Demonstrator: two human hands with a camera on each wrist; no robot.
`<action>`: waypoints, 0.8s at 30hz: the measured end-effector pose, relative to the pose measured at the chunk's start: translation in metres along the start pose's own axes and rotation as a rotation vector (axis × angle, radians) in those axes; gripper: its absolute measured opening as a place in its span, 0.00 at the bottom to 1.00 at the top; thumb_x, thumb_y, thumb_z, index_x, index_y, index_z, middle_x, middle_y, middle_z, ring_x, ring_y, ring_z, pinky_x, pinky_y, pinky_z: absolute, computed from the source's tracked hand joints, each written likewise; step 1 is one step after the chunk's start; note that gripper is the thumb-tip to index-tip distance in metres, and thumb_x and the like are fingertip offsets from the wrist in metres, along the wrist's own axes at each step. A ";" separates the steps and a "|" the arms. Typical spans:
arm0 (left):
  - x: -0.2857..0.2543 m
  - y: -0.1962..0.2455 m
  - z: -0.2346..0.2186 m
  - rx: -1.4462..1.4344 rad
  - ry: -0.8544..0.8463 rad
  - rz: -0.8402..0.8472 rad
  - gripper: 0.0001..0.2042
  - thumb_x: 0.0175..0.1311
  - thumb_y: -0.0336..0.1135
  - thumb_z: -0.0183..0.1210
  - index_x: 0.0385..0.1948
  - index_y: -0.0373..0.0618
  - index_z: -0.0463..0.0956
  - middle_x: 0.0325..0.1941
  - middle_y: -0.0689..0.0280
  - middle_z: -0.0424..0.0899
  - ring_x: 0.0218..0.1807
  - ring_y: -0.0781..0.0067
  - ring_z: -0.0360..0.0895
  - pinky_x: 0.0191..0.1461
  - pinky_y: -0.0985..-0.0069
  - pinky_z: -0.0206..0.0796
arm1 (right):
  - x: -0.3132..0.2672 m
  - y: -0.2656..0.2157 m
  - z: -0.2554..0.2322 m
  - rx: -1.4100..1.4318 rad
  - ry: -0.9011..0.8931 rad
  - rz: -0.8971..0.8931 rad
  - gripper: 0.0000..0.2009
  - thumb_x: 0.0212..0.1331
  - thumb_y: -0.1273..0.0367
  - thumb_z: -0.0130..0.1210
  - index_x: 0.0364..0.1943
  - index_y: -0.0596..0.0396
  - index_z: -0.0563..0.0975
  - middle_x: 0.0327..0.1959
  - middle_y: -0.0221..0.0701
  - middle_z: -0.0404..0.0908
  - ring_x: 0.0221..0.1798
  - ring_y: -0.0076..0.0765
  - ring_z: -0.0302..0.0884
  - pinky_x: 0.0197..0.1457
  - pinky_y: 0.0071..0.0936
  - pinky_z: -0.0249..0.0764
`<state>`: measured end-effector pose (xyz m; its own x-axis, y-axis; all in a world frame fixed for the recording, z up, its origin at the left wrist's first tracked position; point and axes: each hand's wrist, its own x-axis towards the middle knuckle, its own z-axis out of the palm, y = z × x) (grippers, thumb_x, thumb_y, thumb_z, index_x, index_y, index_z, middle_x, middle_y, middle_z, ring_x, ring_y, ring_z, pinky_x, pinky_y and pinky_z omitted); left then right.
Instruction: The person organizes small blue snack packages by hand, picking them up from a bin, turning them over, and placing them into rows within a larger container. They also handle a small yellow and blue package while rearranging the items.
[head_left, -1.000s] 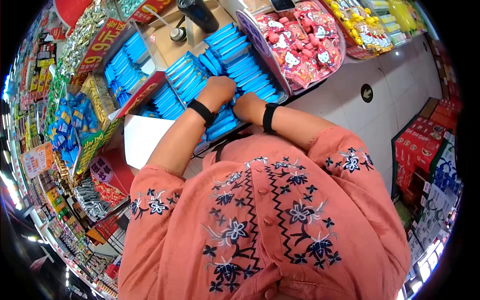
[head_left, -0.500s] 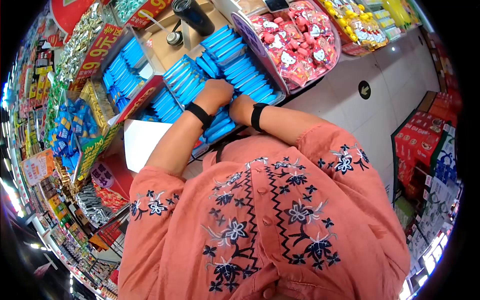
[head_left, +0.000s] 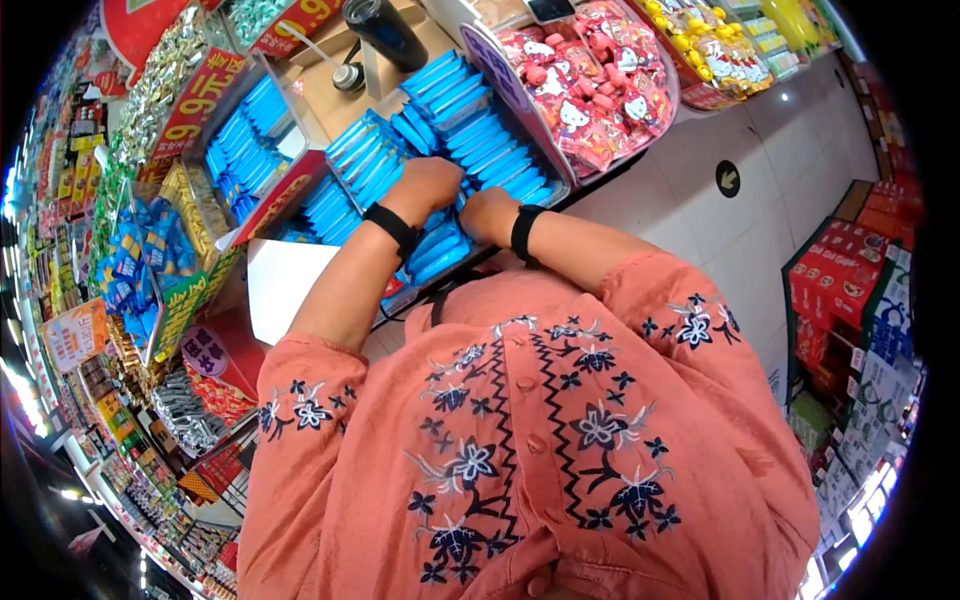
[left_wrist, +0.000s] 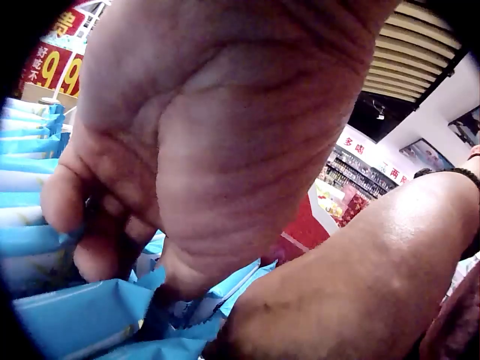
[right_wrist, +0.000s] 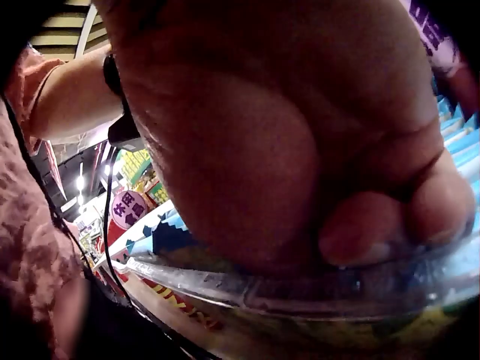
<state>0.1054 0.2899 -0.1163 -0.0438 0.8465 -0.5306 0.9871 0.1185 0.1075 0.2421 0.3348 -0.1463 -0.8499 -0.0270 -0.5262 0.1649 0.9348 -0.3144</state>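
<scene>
Rows of flat blue packets (head_left: 492, 148) stand on edge in a display tray. My left hand (head_left: 428, 187) reaches down among them, fingers curled; in the left wrist view its thumb and fingertips pinch a crinkled blue packet (left_wrist: 90, 315). Close beside it, my right hand (head_left: 490, 217) is also down in the packets, at the tray's near side. In the right wrist view its fingers (right_wrist: 364, 225) curl inward just behind the tray's clear plastic rim (right_wrist: 300, 296), and blue wrapping shows around them. The right thumb tip and most of what that hand grips are hidden.
A black bottle (head_left: 385, 32) stands in the cardboard-coloured area behind the packets. To the right is a bin of pink packages (head_left: 590, 90); to the left, a divided bin with more blue packets (head_left: 245, 150). A white sheet (head_left: 285, 290) lies by my left forearm.
The view has shifted slightly, so the trays sit a little further left and the hands with them. Both hands stay at the same spot among the packets.
</scene>
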 end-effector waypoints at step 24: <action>0.000 -0.005 0.007 0.006 0.090 -0.033 0.08 0.56 0.31 0.55 0.30 0.46 0.84 0.35 0.52 0.85 0.38 0.47 0.84 0.34 0.54 0.75 | -0.021 0.008 -0.018 0.064 0.059 -0.017 0.09 0.54 0.70 0.55 0.34 0.53 0.86 0.39 0.40 0.87 0.41 0.49 0.85 0.38 0.44 0.80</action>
<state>0.1018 0.2860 -0.1230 -0.0900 0.8851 -0.4565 0.9857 0.1447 0.0862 0.2525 0.3494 -0.1231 -0.8805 -0.0200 -0.4736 0.1804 0.9099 -0.3737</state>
